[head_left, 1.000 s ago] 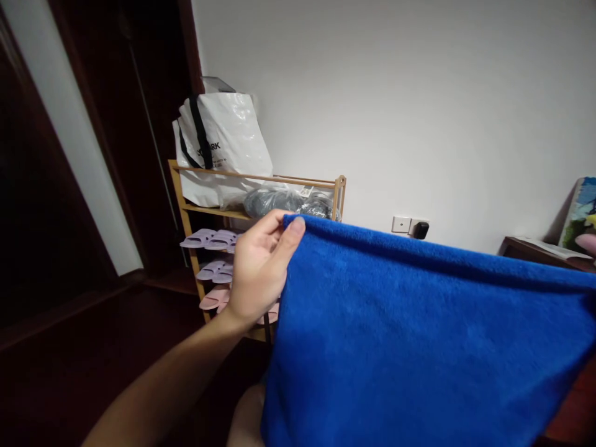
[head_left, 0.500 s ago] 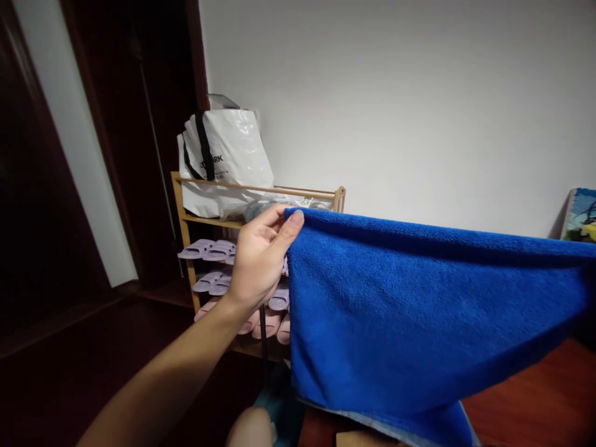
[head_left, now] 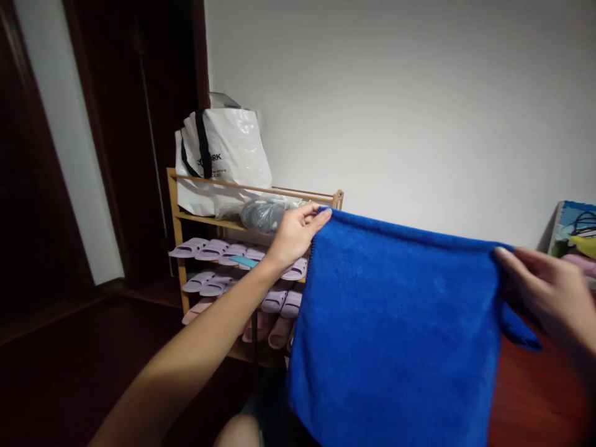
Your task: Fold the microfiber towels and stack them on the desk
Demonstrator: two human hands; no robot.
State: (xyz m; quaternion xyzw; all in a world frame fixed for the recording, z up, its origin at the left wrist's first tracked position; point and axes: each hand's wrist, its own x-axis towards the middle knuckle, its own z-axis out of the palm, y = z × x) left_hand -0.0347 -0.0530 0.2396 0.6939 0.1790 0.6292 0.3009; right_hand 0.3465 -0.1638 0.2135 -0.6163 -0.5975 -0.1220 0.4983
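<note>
A bright blue towel (head_left: 400,329) hangs spread in the air between my two hands, its top edge stretched nearly straight and sloping slightly down to the right. My left hand (head_left: 298,233) pinches the upper left corner between thumb and fingers. At the other end of that edge, my right hand (head_left: 549,282) grips the cloth, thumb in front. A small loose flap of the towel pokes out below the right hand. The towel's lower edge runs out of the picture at the bottom.
Behind my left arm stands a wooden shoe rack (head_left: 179,233) with several rows of lilac and pink slippers (head_left: 212,249). A white bag (head_left: 233,149) and a plastic-wrapped grey bundle (head_left: 263,214) sit on top. A reddish wooden surface (head_left: 535,397) lies at lower right, a colourful picture (head_left: 580,217) beyond.
My right hand has come into view, holding the towel's right end. My left hand has shifted right with its corner. The towel now hangs squarer and lower, with less slant along its bottom.
</note>
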